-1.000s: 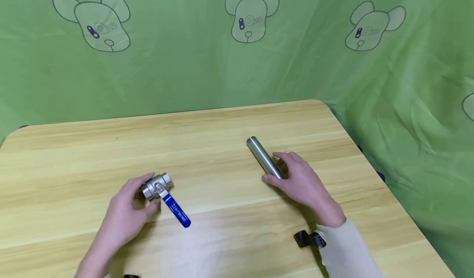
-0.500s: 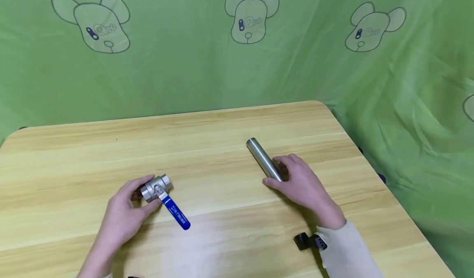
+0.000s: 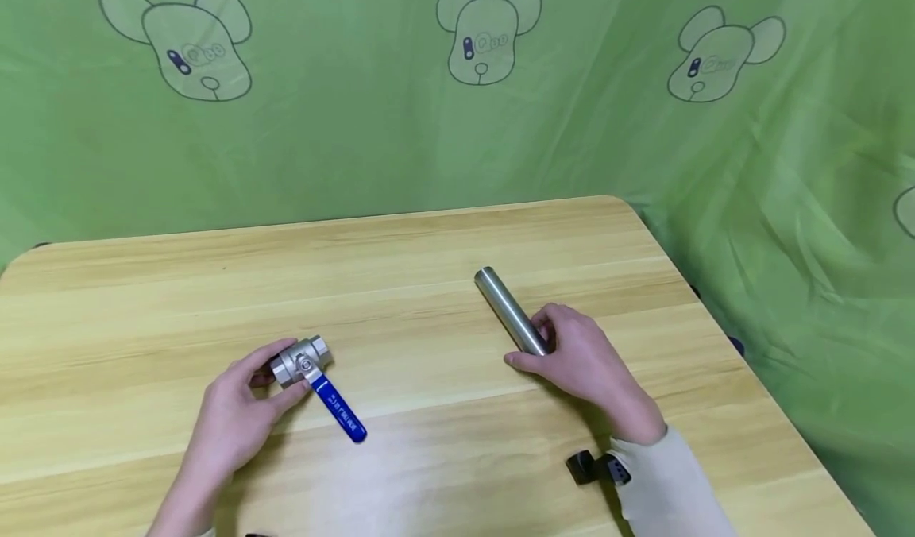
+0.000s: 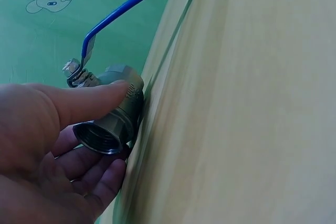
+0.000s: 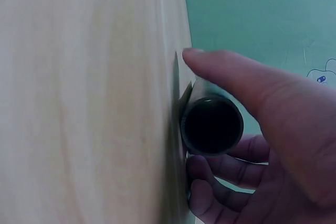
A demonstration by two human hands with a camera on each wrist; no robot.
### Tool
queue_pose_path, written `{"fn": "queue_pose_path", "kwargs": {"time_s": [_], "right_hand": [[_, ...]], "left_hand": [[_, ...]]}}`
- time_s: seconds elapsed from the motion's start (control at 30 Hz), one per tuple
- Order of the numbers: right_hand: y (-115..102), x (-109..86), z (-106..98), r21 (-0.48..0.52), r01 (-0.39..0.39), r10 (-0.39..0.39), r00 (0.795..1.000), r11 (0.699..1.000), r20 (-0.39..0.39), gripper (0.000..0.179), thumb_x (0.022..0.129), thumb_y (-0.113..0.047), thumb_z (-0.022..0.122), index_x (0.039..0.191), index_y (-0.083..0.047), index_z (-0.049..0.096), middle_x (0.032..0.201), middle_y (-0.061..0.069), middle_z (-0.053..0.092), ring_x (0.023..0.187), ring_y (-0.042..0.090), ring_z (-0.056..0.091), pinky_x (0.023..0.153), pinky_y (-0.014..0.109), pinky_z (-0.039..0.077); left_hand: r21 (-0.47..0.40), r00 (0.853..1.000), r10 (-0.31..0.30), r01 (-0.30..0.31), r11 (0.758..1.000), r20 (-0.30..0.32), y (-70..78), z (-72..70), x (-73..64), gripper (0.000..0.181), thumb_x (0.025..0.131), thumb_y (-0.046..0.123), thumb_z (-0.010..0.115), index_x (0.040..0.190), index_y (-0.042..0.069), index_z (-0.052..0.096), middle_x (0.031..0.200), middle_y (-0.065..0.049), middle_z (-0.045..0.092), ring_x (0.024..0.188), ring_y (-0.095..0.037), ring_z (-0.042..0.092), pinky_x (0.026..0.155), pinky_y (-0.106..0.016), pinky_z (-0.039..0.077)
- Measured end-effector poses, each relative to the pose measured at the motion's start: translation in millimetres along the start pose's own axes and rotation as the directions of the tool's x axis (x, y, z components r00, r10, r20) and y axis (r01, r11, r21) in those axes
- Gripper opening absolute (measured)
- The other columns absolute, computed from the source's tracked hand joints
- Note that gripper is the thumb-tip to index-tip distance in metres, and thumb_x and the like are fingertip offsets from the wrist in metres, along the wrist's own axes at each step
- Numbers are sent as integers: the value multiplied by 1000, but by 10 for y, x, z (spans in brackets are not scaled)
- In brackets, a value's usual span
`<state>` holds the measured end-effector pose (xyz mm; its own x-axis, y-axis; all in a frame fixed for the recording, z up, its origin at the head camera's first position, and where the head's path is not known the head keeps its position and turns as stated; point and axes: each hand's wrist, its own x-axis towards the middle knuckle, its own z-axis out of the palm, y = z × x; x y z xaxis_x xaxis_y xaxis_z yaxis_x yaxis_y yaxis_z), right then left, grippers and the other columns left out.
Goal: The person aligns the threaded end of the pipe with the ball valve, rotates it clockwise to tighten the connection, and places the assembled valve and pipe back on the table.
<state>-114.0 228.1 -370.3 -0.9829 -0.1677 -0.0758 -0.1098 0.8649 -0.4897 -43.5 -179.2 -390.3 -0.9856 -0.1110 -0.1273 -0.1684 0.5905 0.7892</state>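
A steel ball valve [image 3: 303, 362] with a long blue lever handle [image 3: 339, 407] is at the left of the table. My left hand [image 3: 239, 410] holds its body, thumb on the near side and fingers behind. The left wrist view shows the valve's threaded open end [image 4: 102, 137] facing me and the thumb [image 4: 92, 100] lying across the body. To the right, a smooth metal pipe [image 3: 509, 307] lies slanted on the table. Around its near end curls my right hand [image 3: 582, 358], thumb on one side, fingers on the other. The pipe's hollow end [image 5: 212, 125] faces the right wrist camera.
The wooden table [image 3: 372, 275] has a rounded far right corner. Green cloth [image 3: 343, 148] with cartoon heads hangs behind it and along the right. A black wrist mount [image 3: 596, 467] sits at my right sleeve [image 3: 668, 485].
My right hand's fingers have drawn in closer around the pipe's near end. The left hand and the valve have barely shifted, and the pipe stays where it was.
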Motion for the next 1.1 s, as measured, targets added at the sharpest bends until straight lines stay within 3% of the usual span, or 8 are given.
{"fn": "queue_pose_path", "kwargs": {"time_s": [0.23, 0.4, 0.7, 0.93, 1.1], "right_hand": [[-15, -9, -14, -5, -24, 24, 1000, 1000, 19, 49, 84, -36, 91, 111, -4, 64, 91, 7, 64, 78, 20, 57, 66, 29, 48], [-6, -16, -20, 16, -15, 14, 1000, 1000, 13, 39, 88, -30, 88, 108, -4, 67, 87, 6, 65, 74, 19, 56, 63, 28, 48], [74, -44, -17, 86, 49, -41, 995, 995, -92, 40, 92, -26, 87, 120, 0, 76, 93, 9, 77, 75, 17, 61, 61, 24, 51], [174, -2, -41, 237, -79, 94, 994, 968, -51, 45, 99, -35, 80, 131, -5, 75, 106, 13, 76, 85, 22, 60, 67, 24, 52], [251, 20, -47, 384, -161, 175, 984, 909, -3, 48, 100, -37, 78, 137, -6, 72, 123, 18, 75, 98, 22, 62, 77, 22, 57]], "left_hand": [[1, 1000, 0, 0, 1000, 6, 4, 0, 15, 63, 94, 16, 84, 152, 10, 60, 134, -25, 73, 118, -36, 71, 101, -47, 57], [-21, 999, -22, 23, 1000, 24, 1, 5, 23, 64, 97, 16, 81, 155, 8, 56, 136, -27, 70, 119, -36, 69, 101, -46, 57], [-55, 998, -50, 52, 997, 37, -13, -3, 3, 63, 100, 18, 78, 157, 11, 54, 136, -25, 70, 119, -33, 66, 84, -21, 54], [-147, 997, -67, 73, 986, 48, -34, -24, 12, 65, 102, 18, 75, 161, 11, 49, 145, -28, 64, 126, -35, 64, 85, -11, 55], [-183, 999, -39, 43, 982, 29, -21, -22, 34, 65, 101, 14, 75, 161, 11, 49, 143, -28, 65, 122, -33, 65, 84, -11, 57]]}}
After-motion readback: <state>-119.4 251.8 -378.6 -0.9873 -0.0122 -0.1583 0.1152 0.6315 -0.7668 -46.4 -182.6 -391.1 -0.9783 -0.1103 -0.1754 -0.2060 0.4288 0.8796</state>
